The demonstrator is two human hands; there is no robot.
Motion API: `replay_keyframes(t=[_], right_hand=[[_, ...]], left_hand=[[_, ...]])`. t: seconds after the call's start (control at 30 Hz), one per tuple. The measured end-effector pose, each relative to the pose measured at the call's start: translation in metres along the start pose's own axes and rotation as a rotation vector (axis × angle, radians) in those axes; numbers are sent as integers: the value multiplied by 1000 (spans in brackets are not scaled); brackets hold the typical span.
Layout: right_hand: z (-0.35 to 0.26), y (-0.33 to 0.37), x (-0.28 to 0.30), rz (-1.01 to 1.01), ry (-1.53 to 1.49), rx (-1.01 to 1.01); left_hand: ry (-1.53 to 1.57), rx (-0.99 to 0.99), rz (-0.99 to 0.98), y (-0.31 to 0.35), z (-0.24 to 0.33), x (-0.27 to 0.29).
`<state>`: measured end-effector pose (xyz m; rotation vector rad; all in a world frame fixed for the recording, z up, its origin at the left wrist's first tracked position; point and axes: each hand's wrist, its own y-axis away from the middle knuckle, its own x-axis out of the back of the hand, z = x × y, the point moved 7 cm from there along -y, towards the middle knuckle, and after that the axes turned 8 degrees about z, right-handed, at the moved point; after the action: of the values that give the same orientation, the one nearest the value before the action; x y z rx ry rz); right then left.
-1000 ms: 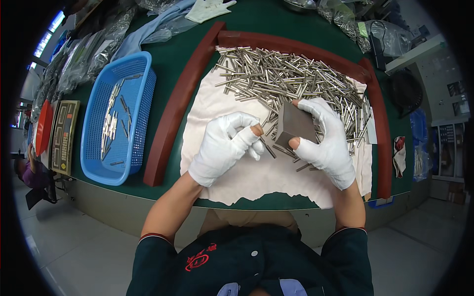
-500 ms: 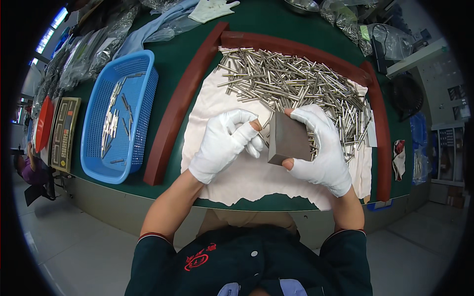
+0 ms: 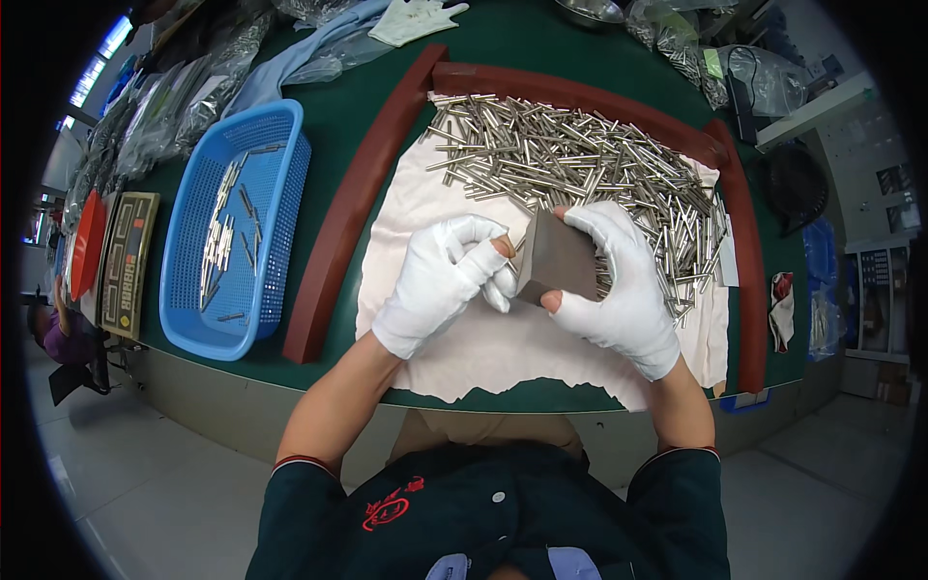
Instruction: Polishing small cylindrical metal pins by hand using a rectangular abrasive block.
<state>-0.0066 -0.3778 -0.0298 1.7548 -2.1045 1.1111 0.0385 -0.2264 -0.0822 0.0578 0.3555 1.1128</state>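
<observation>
My right hand point(image 3: 623, 295), in a white glove with bare fingertips, grips a dark grey-brown rectangular block point(image 3: 561, 259) by its near and far edges. To the left of the block, my gloved left hand point(image 3: 449, 275) is closed in a pinch, thumb against forefinger. A thin metal pin seems to be between those fingertips, mostly hidden by them, close to the block's left face. Both hands are above a pale cloth point(image 3: 483, 358). Just beyond them lies a big heap of loose, shiny metal pins point(image 3: 570, 159).
A dark red wooden frame point(image 3: 333, 232) borders the cloth on three sides. Left of it stands a blue plastic basket point(image 3: 280, 232) with several pins inside. A white glove point(image 3: 416, 21), plastic bags and a metal bowl point(image 3: 592, 10) lie at the back. Another person sits far left.
The block has tilted and shifted slightly left in my right hand, whose thumb has moved up and left. My left hand has barely moved and keeps its pinch.
</observation>
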Motion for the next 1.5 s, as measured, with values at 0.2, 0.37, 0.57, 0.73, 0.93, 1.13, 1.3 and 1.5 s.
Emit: replay_keyframes(t=[0.2, 0.37, 0.57, 0.73, 0.93, 1.13, 1.3, 1.5], right_hand=[[17, -2, 16, 105, 28, -161], [20, -5, 15, -25, -269, -236], [7, -2, 7, -154, -264, -134], [6, 0, 8, -119, -150, -71], [-12, -1, 9, -131, -99, 43], [-11, -2, 14, -28, -116, 97], [-19, 0, 12, -15, 31, 186], [-13, -2, 15, -30, -60, 168]], left_hand=[[-13, 7, -16, 1, 4, -3], [-119, -117, 8, 12, 11, -5], [-339, -437, 19, 18, 17, -7], [-600, -940, 48, 33, 44, -15], [-651, -1039, 67, 36, 41, -15], [-666, -1076, 104, 40, 47, -16], [-686, -1097, 105, 40, 46, -18], [-670, -1087, 112, 39, 46, -18]])
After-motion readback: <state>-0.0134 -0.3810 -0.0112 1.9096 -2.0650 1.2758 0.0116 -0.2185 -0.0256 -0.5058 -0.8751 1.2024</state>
